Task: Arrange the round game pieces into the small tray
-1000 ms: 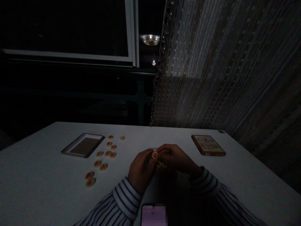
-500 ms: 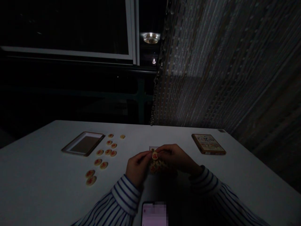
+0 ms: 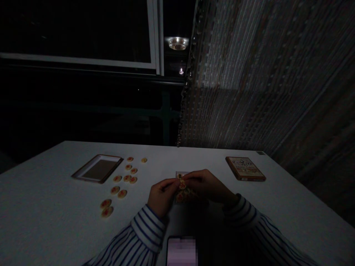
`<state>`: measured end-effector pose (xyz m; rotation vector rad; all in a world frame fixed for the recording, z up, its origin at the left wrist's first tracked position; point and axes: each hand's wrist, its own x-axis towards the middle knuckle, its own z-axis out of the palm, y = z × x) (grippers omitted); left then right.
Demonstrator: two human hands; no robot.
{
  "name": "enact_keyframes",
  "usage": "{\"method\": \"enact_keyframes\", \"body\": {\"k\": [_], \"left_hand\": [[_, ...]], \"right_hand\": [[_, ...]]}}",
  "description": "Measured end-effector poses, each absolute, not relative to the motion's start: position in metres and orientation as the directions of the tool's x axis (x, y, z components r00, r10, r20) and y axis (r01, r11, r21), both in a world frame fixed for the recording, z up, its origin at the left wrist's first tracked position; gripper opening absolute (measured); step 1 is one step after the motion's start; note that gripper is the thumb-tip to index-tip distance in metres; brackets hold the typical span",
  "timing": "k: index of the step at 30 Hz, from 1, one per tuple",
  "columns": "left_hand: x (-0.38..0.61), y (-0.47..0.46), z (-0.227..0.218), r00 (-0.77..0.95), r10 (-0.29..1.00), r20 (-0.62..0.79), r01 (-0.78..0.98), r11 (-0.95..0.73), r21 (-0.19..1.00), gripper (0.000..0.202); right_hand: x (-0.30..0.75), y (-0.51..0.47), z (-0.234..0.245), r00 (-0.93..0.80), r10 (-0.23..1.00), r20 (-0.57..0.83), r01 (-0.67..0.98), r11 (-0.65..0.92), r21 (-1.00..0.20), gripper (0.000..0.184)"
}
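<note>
A round Chinese chess piece (image 3: 182, 184) with a red character is pinched at the fingertips of both hands. My left hand (image 3: 162, 195) grips it from the left, fingers closed. From the other side my right hand (image 3: 206, 186) meets it, its fingers also closed. Under the hands lies a small container with several more chess pieces (image 3: 180, 198), some with red characters; my right hand and its shadow cover part of them. Several loose red-marked pieces (image 3: 117, 178) are spread on the white table (image 3: 55, 218) to the left.
A shallow open box part (image 3: 97, 180) lies at the back left. The decorated box (image 3: 245, 169) is at the back right. A lit phone (image 3: 181, 251) sits at the near edge. Behind the table hang string curtains (image 3: 222, 92) beside a dark window. The light is dim.
The held piece tilts slightly differently between the fingertips. Both hands stay almost in place, and the loose pieces have not moved on the table.
</note>
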<state>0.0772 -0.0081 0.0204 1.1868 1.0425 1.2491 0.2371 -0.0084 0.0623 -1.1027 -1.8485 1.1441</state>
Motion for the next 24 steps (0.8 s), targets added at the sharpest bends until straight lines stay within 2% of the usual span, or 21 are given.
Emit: {"method": "enact_keyframes", "body": {"k": [6,15,24], "left_hand": [[0.0778,-0.0083,0.019,0.072,0.997,0.036,-0.199,-0.021,0.98,0.02],[0.0761,-0.0056,0.0166,0.048,0.999,0.023,-0.208,-0.012,0.978,0.02],[0.0769,-0.0047,0.0159,0.02,1.0,-0.02,-0.278,0.025,0.96,0.023]], "right_hand": [[0.2356,-0.0084,0.0622,-0.392,0.915,0.093,0.303,0.224,-0.926,0.025],[0.2345,-0.0086,0.0635,-0.299,0.951,0.08,0.305,0.175,-0.936,0.025],[0.2354,-0.008,0.0615,-0.285,0.953,0.106,0.345,0.205,-0.916,0.024]]}}
